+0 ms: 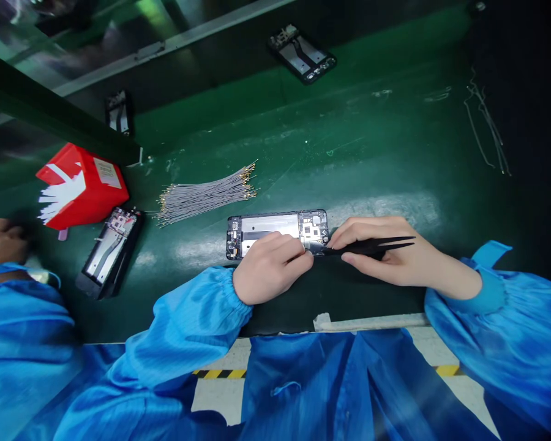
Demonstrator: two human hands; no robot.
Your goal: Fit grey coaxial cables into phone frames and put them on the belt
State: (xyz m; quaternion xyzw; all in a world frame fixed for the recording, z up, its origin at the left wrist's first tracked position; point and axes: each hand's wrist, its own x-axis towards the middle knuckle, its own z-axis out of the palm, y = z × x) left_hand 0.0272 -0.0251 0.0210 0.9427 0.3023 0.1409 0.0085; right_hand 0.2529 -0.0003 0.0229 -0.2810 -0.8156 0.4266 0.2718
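An opened phone lies flat and lengthwise in front of me, its circuit board showing at the right end. My left hand, fingers curled, holds the near long edge and covers part of the phone's middle. Black tweezers are gripped in my right hand. Their two prongs point right, apart from each other, while the other end is at the board's near right corner. What that end touches is too small to tell. A bundle of thin grey cables with gold-coloured ends lies beyond the phone to the left.
Left of me are stacked opened phones and a red box holding white strips. Another person's hand is at the far left. Two opened phones, one at the back, lie farther off. Loose wires are at the right.
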